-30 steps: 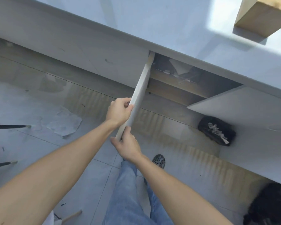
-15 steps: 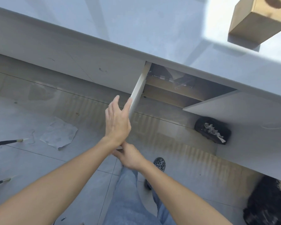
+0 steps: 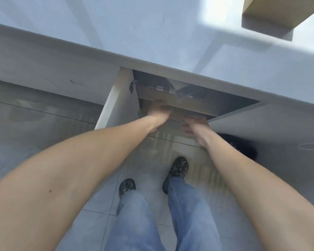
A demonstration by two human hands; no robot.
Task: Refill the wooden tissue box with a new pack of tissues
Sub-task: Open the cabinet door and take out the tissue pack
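The wooden tissue box (image 3: 279, 13) stands on the white countertop (image 3: 152, 33) at the top right, partly cut off by the frame edge. Below the counter the cabinet is open, and both my arms reach into it. My left hand (image 3: 158, 111) goes in under the edge of the wooden shelf (image 3: 172, 100), so its fingers are hidden. My right hand (image 3: 196, 124) is just right of it, blurred, at the same shelf edge. No tissue pack is visible. Something of clear plastic (image 3: 181, 95) lies on the shelf.
The left cabinet door (image 3: 112, 104) stands swung out beside my left arm, and the right door (image 3: 265, 122) hangs open past my right arm. A black object (image 3: 243, 147) lies on the tiled floor under the right door. My feet stand on the floor below.
Both hands have left the left cabinet door's edge and gone into the open cabinet at the shelf. The door has swung further out, and my view has shifted closer to the counter.
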